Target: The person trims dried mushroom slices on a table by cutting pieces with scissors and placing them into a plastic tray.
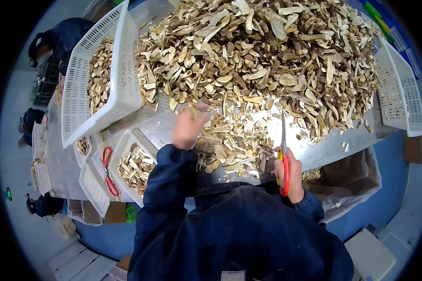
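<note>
My right hand (291,174) grips a pair of scissors (284,159) with red and yellow handles, its blades pointing away from me over the metal table. My left hand (187,129) is slightly blurred, its fingers closed around what looks like a tan dried mushroom slice (194,112). Between the hands lies a loose spread of pale dried mushroom slices (237,140). Just beyond them rises a large heap of dried mushroom slices (267,61), brown and cream.
A tall white perforated basket (126,70) with slices stands left; another basket (398,89) is at the right. Red-handled scissors (108,171) lie beside a white tray (122,145) of pieces. A lined box (361,182) sits below the right table edge. Several people work at far left.
</note>
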Tool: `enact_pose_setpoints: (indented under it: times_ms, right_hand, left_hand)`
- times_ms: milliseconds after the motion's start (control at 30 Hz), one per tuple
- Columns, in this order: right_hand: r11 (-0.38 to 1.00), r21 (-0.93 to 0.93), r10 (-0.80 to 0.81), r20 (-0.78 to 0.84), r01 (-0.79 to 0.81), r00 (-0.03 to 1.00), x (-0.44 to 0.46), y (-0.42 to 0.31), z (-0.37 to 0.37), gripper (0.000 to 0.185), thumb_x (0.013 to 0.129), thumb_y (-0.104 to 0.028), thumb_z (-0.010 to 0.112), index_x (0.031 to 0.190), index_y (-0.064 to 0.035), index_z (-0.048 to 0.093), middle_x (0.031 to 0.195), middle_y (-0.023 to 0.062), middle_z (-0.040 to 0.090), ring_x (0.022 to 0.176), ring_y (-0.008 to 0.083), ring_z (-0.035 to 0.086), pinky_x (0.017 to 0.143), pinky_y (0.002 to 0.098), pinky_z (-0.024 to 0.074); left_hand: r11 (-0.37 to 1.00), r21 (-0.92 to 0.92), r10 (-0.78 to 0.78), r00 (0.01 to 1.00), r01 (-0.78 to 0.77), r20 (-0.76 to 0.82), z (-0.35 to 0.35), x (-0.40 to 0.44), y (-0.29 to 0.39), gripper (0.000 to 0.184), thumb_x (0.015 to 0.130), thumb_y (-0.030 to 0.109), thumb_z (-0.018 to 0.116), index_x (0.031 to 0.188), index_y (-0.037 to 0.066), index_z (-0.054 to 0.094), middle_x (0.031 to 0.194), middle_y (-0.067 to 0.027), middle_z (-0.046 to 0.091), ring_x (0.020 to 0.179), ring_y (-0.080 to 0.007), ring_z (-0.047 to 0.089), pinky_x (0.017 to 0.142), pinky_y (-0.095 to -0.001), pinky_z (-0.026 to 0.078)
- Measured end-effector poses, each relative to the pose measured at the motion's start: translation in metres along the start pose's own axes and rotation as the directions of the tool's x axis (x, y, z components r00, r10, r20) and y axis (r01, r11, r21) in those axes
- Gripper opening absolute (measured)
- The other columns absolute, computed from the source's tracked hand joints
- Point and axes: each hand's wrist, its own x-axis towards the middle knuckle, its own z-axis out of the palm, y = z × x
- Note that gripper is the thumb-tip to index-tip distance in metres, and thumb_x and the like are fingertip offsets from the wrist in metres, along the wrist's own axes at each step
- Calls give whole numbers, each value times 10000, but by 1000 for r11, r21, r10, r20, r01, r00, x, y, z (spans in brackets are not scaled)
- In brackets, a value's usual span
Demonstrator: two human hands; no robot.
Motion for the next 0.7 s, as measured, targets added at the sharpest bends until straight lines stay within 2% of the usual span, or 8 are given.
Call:
enact_pose_setpoints:
  times_ms: [133, 233, 267, 333, 433, 567, 600, 700]
  right_hand:
    - [1000, -29, 3, -5, -4, 1000, -6, 2, 0, 301, 893, -220, 618, 1119, -31, 557, 501, 45, 412, 445, 131, 397, 458, 295, 333]
    - [1000, -31, -1, -6, 1, 1000, -8, -6, -1, 302, 884, -219, 633, 1108, -29, 561, 501, 41, 392, 449, 118, 371, 456, 295, 318]
    - [999, -35, 4, -6, -4, 1000, -8, -6, -1, 303, 882, -215, 635, 1110, -30, 561, 503, 46, 400, 449, 123, 382, 459, 296, 325]
    - [999, -42, 17, 0, -17, 1000, -8, -2, -3, 306, 877, -207, 640, 1114, -30, 560, 508, 56, 416, 449, 132, 404, 464, 299, 340]
    - [998, -62, 11, -9, -11, 1000, -4, 4, -2, 296, 873, -189, 638, 1111, -31, 562, 522, 72, 448, 459, 153, 447, 477, 304, 367]
    - [990, -139, 28, 21, -25, 999, 6, 0, -5, 299, 915, -270, 585, 1098, -34, 574, 550, 11, 508, 499, 107, 547, 487, 258, 436]
    - [991, -123, 50, -9, -51, 999, 8, -2, -3, 286, 878, -203, 643, 1073, -13, 556, 546, 96, 492, 474, 199, 487, 496, 325, 408]
    - [982, -185, 20, -46, -28, 999, 11, 2, -6, 293, 876, -210, 651, 1067, -10, 555, 547, 98, 494, 474, 200, 488, 492, 329, 406]
  left_hand:
    - [839, 520, 102, 985, -159, 136, 22, 4, 4, 296, 849, 265, 625, 955, -11, 609, 882, -218, 641, 818, -359, 633, 711, -405, 491]
    - [977, 173, 100, 985, -123, 138, 23, 12, -2, 347, 871, 311, 625, 1034, 6, 595, 770, -132, 626, 674, -267, 610, 589, -350, 460]
    - [989, -135, -33, 978, 62, 206, 16, 11, -4, 309, 898, 293, 589, 1031, 14, 578, 713, -92, 574, 613, -208, 555, 543, -306, 423]
    - [645, -619, -198, 880, 448, 431, -2, 5, 6, 239, 954, 258, 519, 1027, 32, 544, 600, -13, 470, 490, -91, 445, 450, -218, 349]
    - [355, -771, 2, 824, 529, 567, -15, -15, 10, 223, 1000, 249, 411, 1074, 60, 502, 587, 47, 359, 454, -27, 291, 412, -161, 229]
    - [383, -782, -79, 861, 491, 502, -29, -40, 27, 250, 981, 268, 434, 1091, 51, 492, 611, 26, 379, 459, -36, 304, 411, -166, 260]
    - [337, -809, -47, 867, 481, 496, -34, -46, 26, 244, 964, 250, 469, 1101, 50, 495, 641, 8, 429, 474, -35, 340, 413, -154, 262]
    - [378, -826, -206, 908, 419, 366, -66, -74, 4, 246, 967, 244, 479, 1103, 45, 529, 650, 29, 437, 482, -42, 373, 403, -186, 254]
